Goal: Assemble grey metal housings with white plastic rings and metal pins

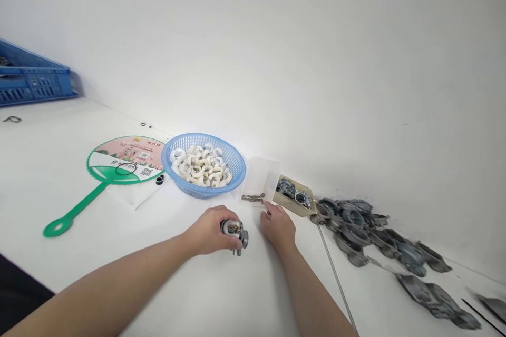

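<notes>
My left hand [211,230] rests on the white table and is closed round a small grey metal part [236,233] with round fittings. My right hand [278,225] lies just right of it, fingers curled, fingertips reaching toward small metal pins [253,198] at the front of a clear plastic tray [261,176]. Whether those fingers pinch anything is hidden. A blue basket [237,166] full of white curved plastic pieces [201,165] stands just behind my hands.
A small cardboard box [292,204] with metal rings sits right of the tray. A row of grey metal castings [367,229] runs along the wall to the right. A green hand fan [114,168] lies left; a blue crate [31,81] stands far left.
</notes>
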`<state>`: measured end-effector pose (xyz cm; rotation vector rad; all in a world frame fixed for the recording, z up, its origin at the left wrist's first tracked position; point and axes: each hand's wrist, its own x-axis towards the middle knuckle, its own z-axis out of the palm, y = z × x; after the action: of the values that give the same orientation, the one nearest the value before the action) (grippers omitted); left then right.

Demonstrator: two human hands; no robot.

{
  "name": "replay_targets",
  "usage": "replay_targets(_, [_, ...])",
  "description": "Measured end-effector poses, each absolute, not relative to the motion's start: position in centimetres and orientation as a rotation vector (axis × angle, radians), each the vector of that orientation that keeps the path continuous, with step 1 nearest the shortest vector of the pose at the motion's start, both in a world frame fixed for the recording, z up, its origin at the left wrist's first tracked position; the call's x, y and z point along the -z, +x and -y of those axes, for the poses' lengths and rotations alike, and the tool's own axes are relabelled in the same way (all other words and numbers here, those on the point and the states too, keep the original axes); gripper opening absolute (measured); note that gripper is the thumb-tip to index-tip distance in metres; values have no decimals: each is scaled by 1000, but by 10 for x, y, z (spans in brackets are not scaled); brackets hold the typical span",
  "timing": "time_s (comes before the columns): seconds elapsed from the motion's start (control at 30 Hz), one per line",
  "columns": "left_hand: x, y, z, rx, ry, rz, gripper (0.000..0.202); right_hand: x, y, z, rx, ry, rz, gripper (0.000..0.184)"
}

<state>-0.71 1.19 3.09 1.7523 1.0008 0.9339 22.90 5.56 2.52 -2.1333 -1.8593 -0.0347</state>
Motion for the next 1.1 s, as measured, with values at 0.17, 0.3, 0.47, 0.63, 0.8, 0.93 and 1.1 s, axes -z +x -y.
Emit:
replay_targets(0.17, [-32,-8,-13,-929,1765,-1005,43,-25,228,-71,82,-2170,1971,42])
replay_targets(0.3, [-33,-8,-13,-921,1771,-1020,43,-27,228,-79,104,-2203,2006,40])
replay_targets(0.47, [-34,-7,-12,-924,1773,-1026,41,-29,228,-80,126,-2196,2055,39])
replay_targets(0.63, [-32,-7,-9,-930,1785,-1009,39,-30,229,-77,151,-2183,2086,36])
replay_targets(0.8, [-29,-8,-7,-914,1795,-1008,39,-25,230,-74,166,-2184,2070,34])
replay_targets(0.93, [-29,-8,-5,-899,1780,-1015,39,-22,231,-74,163,-2177,2049,33])
replay_targets(1.1, [-31,-8,-4,-881,1763,-1018,39,-22,232,-75,153,-2156,2040,32])
